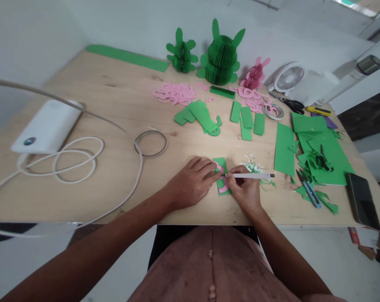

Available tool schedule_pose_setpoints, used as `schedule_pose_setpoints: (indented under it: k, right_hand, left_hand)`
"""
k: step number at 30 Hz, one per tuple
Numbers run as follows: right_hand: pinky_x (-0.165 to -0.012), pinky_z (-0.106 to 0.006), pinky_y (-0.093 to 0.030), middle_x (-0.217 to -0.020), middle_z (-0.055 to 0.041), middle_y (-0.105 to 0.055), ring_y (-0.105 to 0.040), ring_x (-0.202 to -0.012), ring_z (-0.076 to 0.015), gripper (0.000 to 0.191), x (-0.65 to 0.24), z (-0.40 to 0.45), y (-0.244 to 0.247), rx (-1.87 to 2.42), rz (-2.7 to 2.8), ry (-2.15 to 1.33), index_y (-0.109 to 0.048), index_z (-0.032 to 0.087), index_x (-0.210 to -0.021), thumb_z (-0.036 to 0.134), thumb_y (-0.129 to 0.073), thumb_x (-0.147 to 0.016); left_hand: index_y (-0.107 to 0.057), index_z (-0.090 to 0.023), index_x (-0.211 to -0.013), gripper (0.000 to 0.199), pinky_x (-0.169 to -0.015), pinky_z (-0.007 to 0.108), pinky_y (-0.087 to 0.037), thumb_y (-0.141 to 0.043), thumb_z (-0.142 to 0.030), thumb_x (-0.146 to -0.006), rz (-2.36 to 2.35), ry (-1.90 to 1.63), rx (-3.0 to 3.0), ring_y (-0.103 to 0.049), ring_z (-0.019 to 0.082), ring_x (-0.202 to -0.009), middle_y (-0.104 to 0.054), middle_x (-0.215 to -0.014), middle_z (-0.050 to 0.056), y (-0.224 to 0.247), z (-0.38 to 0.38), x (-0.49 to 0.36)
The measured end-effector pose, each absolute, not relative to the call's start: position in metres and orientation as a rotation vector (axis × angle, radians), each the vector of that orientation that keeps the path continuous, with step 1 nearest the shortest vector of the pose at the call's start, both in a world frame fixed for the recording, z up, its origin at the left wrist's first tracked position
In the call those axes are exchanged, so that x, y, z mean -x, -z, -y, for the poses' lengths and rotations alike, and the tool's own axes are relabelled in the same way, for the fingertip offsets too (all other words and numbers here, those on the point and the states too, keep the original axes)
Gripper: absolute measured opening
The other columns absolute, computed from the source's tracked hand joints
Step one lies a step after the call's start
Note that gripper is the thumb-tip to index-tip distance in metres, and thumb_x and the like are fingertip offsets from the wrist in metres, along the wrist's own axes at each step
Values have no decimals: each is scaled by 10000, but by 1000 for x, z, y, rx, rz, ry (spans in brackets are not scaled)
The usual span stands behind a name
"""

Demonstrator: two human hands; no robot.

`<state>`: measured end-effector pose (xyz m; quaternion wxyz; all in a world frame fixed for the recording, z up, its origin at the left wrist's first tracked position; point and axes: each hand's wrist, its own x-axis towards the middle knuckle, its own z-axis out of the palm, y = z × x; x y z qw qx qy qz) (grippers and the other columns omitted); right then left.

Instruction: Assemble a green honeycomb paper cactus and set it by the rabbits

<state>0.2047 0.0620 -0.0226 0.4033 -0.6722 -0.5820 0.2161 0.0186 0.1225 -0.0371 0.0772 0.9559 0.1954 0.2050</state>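
My right hand (246, 193) is closed round a white pen (253, 176), its tip end low over a small green paper piece (221, 161) near the table's front edge. On that piece lies a curved pink paper cutout (223, 185), partly covered by my fingers. My left hand (193, 182) lies with fingers stretched out, its fingertips pressing on the pink cutout and the green paper. Just beyond my right hand is a small heap of white and green paper scraps (253, 164).
Pink cutouts (175, 93), green strips (202, 115) and paper figures (221, 58) stand farther back. At right are thread snips (308, 188), black scissors (293, 105), a yellow cutter (318, 110) and a phone (362, 200). A white device (50, 126) with cable lies left.
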Motion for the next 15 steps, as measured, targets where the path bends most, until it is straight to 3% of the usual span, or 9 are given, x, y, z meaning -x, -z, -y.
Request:
schedule_pose_setpoints:
  k: [15]
  right_hand:
    - [-467, -216, -365, -548, 48, -516, -463, -471, -96, 82, -205, -62, 24, 1708, 1482, -524, -553, 196, -704, 202, -548, -785]
  left_hand:
    - [-541, -161, -1281, 399, -1028, 506, -357, -464, -194, -891, -578, -582, -2871, -457, 295, -1222, -560, -1272, 144, 36, -122, -18]
